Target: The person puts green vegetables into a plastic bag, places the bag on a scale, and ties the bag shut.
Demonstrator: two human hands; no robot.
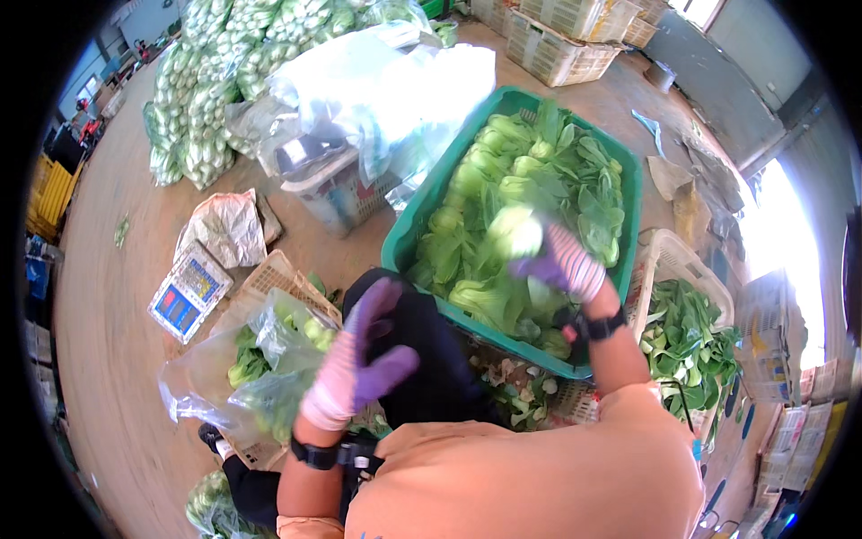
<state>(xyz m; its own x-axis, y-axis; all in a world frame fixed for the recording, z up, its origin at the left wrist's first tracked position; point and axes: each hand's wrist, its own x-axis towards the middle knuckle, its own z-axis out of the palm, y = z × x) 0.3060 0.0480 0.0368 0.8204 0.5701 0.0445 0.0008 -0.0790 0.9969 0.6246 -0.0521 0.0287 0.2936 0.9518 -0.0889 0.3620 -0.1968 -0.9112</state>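
A striped glove with purple fingers covers my right hand [562,263], which grips a head of bok choy [515,232] by its side; both are motion-blurred. They are over a green plastic crate [636,202] filled with rows of bok choy heads [471,172]. My left hand [360,357], in a matching glove, is raised above my lap with thumb and fingers apart and nothing in it. Just left of it, a clear plastic bag [202,377] with some bok choy [249,360] inside lies in a tan crate [289,279].
A digital scale [188,293] rests on the floor at left, beside crumpled paper [225,226]. Plastic sheeting [404,87] covers a basket [337,195] ahead. Bagged vegetables [202,101] are piled behind. A beige crate [693,256] of loose greens [687,337] stands at right; trimmed leaves [518,397] lie below.
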